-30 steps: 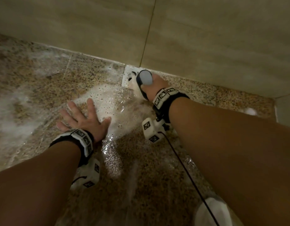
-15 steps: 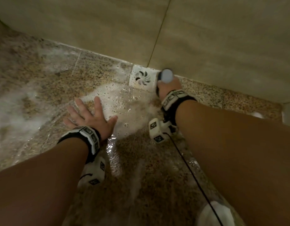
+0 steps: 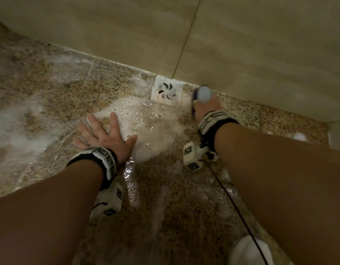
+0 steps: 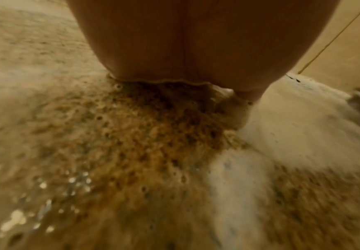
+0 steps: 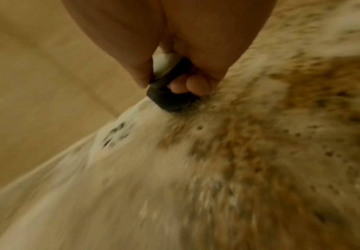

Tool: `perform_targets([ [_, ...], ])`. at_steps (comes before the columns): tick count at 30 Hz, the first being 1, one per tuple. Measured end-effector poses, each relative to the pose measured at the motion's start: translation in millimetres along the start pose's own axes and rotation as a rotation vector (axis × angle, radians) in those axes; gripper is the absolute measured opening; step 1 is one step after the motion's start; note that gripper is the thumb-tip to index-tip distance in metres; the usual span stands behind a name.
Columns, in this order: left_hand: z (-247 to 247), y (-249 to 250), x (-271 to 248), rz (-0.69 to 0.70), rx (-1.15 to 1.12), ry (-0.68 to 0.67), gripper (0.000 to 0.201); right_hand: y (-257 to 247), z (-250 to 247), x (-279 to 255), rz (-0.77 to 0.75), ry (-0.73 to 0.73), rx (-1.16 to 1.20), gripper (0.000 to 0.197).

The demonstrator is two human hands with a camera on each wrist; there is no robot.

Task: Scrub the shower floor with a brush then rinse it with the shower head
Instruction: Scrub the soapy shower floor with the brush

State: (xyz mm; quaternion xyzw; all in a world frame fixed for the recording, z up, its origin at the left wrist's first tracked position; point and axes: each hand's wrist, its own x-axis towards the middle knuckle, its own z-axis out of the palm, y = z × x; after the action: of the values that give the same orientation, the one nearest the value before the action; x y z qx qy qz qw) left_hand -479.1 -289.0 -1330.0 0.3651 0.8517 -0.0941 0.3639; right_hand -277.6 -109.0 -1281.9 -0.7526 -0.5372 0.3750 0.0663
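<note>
Head view, left hand (image 3: 106, 137) spread flat on floor (image 3: 165, 188), right hand (image 3: 206, 108) apparently gripping brush (image 3: 202, 93)

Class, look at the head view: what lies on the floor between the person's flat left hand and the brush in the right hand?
Bubbly foam on wet floor, seen in the head view, between left hand and brush.

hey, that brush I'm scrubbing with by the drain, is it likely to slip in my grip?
Probably somewhat slippery: the floor around the brush is wet and foamy. It looks stiff and light. The right hand curls round its handle, which should help.
</note>
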Motion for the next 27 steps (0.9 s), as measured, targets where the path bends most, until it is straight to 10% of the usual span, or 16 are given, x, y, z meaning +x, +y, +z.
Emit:
perform_targets([
  [3, 0, 0, 1, 0.006, 0.005, 0.001, 0.098, -4, 29, -11, -0.114, -0.145, -0.025, 0.058],
  [11, 0, 2, 1, -0.007, -0.005, 0.0, 0.097, 17, -7, 28, 0.055, 0.056, 0.061, 0.049],
  [16, -3, 4, -3, -0.009, -0.005, -0.011, 0.095, -11, 23, 17, -0.097, -0.14, 0.02, 0.059],
  [21, -2, 3, -2, -0.013, 0.005, -0.007, 0.096, 19, -8, 34, 0.082, -0.02, 0.069, 0.071],
  [24, -1, 2, -1, -0.02, 0.015, -0.001, 0.097, 37, -10, 32, 0.035, -0.151, -0.091, 0.101],
  [27, -3, 2, 0, -0.028, 0.033, -0.007, 0.099, 35, -6, -16, -0.105, -0.335, -0.187, 0.084],
])
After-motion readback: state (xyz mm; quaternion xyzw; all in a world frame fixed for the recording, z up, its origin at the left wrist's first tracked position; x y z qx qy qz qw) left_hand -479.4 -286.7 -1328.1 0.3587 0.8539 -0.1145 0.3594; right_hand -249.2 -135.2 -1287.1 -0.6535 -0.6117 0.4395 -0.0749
